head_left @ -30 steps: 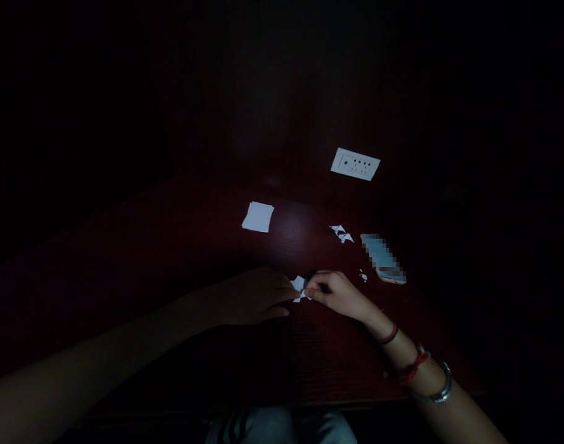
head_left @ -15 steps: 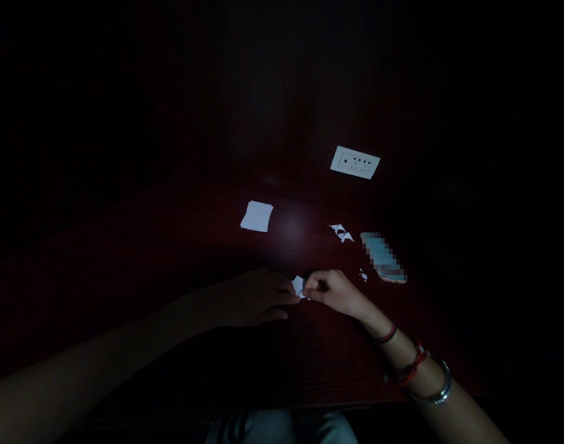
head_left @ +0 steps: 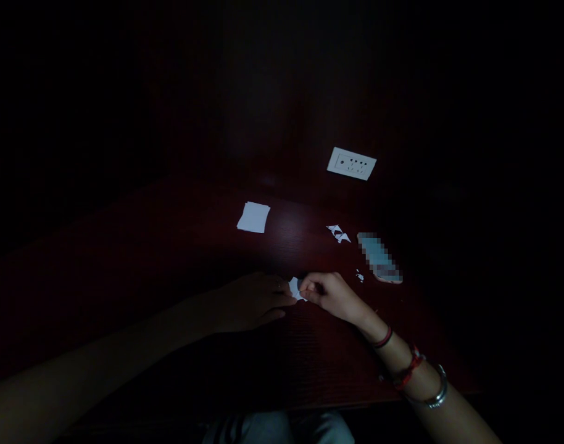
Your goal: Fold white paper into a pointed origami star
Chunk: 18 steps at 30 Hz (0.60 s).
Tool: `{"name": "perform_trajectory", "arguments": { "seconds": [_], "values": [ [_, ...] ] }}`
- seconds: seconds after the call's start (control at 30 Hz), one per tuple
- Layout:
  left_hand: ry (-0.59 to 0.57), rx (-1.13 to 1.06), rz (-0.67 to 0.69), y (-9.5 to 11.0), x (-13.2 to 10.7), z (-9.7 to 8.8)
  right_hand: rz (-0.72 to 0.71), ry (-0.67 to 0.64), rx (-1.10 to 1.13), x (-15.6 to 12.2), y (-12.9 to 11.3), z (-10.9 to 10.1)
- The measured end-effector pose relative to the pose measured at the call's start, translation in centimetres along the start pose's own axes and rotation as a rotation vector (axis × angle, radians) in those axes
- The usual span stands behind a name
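A small piece of white paper (head_left: 295, 287) with angular edges lies on the dark red table between my hands. My left hand (head_left: 258, 300) rests flat, its fingertips on the paper's left side and its thumb stretched out apart. With thumb and index finger pinched together, my right hand (head_left: 328, 296) grips the paper's right side. The pinching fingers hide part of the paper, so its full shape cannot be made out.
A stack of white paper squares (head_left: 253, 217) lies farther back. Folded white paper pieces (head_left: 339, 234), tiny white scraps (head_left: 360, 276) and a phone (head_left: 379, 258) are at the right. A socket panel (head_left: 352, 163) is on the wall behind. The surroundings are very dark.
The whole view has shifted slightly, so things sit a little farther left. My right fingers have moved a bit on the paper; my left hand stays on it.
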<state>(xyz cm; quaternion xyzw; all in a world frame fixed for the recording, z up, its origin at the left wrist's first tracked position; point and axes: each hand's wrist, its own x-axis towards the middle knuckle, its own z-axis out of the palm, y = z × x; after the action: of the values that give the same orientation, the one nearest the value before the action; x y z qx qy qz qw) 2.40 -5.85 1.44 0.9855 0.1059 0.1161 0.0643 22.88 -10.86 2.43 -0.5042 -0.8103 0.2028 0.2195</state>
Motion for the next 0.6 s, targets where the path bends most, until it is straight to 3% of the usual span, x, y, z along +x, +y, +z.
{"name": "perform_trajectory", "arguments": {
  "seconds": [0.23,0.4,0.6],
  "values": [
    [0.035,-0.023,0.017,0.0,-0.2,0.0,-0.282,-0.049,-0.338,-1.6,-0.1,-0.8],
    [0.063,-0.031,0.039,0.1,-0.3,-0.2,-0.353,-0.109,-0.413,-1.8,-0.1,-1.0],
    [0.03,-0.015,0.058,0.3,0.0,-0.6,-0.339,-0.128,-0.437,-1.8,-0.1,-0.9]
  ]
}}
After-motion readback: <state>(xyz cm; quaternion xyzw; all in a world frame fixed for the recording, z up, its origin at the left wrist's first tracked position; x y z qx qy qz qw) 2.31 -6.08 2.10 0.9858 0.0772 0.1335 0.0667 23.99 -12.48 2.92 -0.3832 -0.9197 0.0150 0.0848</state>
